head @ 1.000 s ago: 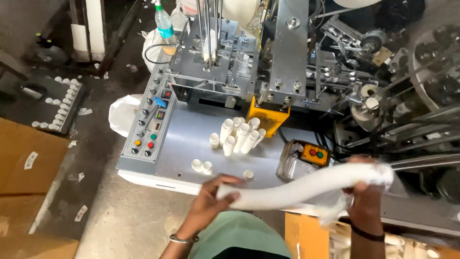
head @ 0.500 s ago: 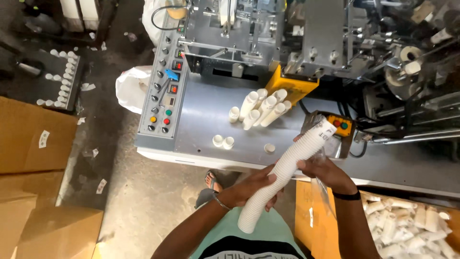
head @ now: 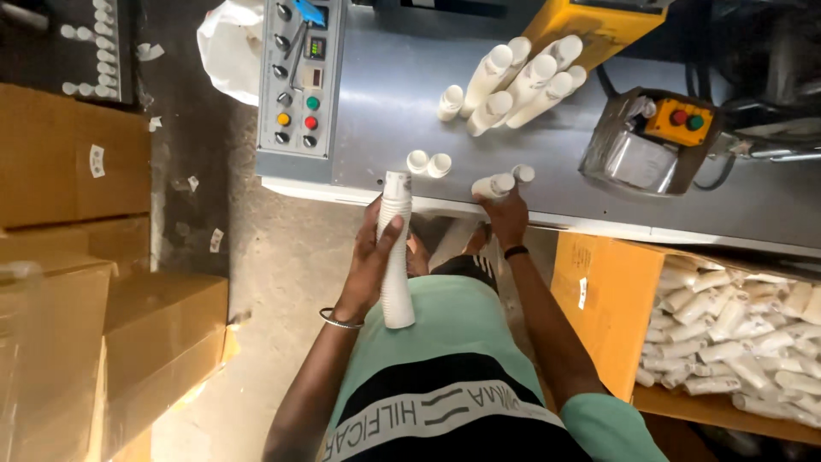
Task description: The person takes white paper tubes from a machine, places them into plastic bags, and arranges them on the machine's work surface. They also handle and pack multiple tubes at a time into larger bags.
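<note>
My left hand grips a long stack of nested white paper cups, held roughly upright in front of my body, its top near the table edge. My right hand reaches to the front edge of the grey metal table and closes on a short stack of white cups lying there. Two single cups and another small cup sit close by on the table. Several longer cup stacks lie fanned out below a yellow chute.
A control panel with coloured buttons is at the table's left. A small box with red and green buttons sits at the right. An open cardboard box full of cup stacks stands at my right; closed cartons are stacked at the left.
The long stack was held by both hands at a slant; now only my left hand holds it, upright, and my right hand has gone to a short stack on the table. The view has tilted downward.
</note>
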